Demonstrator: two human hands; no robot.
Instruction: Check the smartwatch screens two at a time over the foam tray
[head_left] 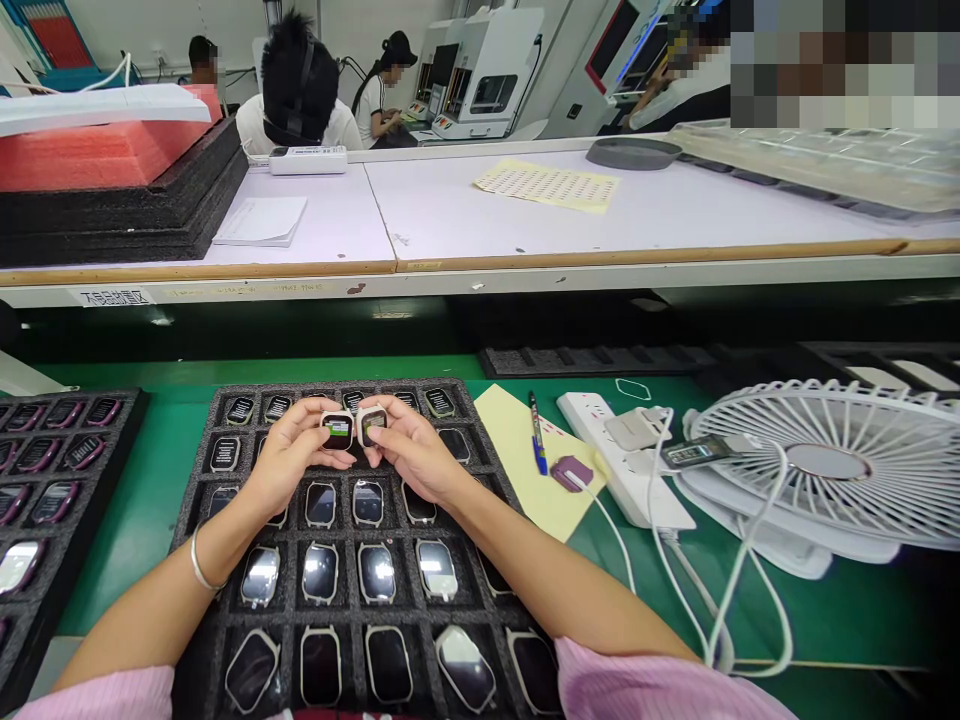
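Note:
My left hand pinches a smartwatch body whose screen is lit with a green patch. Beside it, my right hand grips a second smartwatch body with a light frame, its thumb across the screen. The two watches are side by side, almost or just touching. Both hands are above a dark foam tray with rows of pockets. Watch bodies with pale frames lie in these pockets, such as a dark-screened watch near me. Some pockets are hidden by my hands and forearms.
On the left, another foam tray holds purple-framed watches. To the right lie yellow paper, a blue marker, a purple charger piece, a white power strip with cables, and a white fan. Several people sit beyond the raised shelf.

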